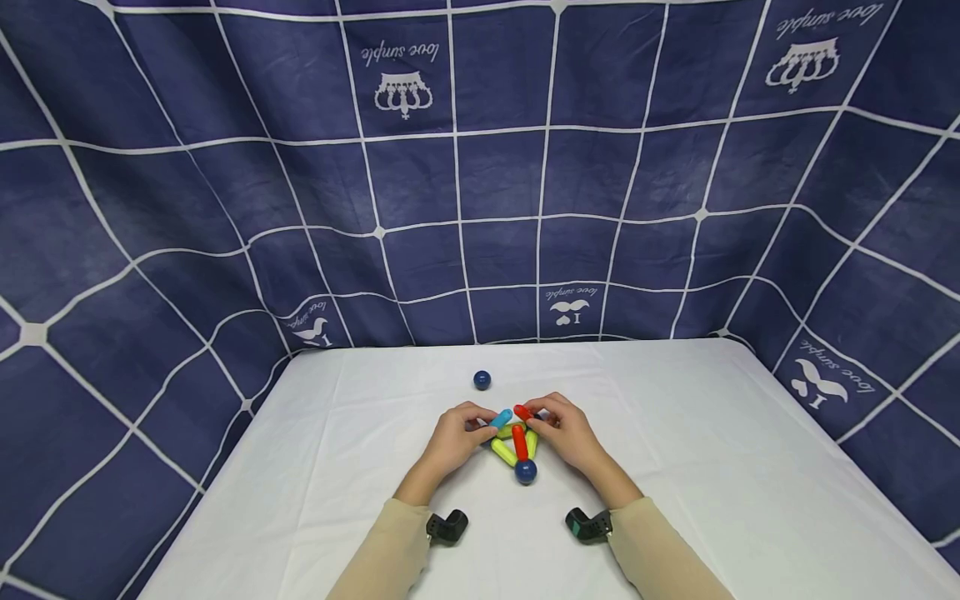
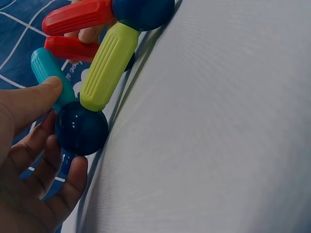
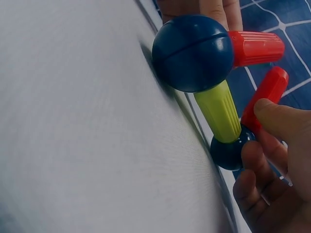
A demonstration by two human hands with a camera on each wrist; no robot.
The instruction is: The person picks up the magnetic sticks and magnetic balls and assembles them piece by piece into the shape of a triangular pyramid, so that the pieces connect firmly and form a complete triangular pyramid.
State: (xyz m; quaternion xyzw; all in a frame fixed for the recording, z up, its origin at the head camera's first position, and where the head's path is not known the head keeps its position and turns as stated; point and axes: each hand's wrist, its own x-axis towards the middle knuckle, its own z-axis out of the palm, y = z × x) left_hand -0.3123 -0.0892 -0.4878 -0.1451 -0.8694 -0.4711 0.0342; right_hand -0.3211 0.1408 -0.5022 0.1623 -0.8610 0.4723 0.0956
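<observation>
Two hands: left grip (image 1: 452, 437) pinching blue rod (image 1: 501, 418), right grip (image 1: 567, 429) pinching red rod (image 1: 523, 412).

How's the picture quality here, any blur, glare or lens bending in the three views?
Head view: even light, strong wide-angle bending of the backdrop grid, hands small but sharp. Left wrist view: the yellow-green rod is crisp, the white tablecloth soft and streaky. Right wrist view: small highlights on the near blue ball, the cloth smeared toward the lower left.

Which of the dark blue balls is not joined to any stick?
The lone ball behind the hands: it lies apart on the white table, touching no stick.
</observation>
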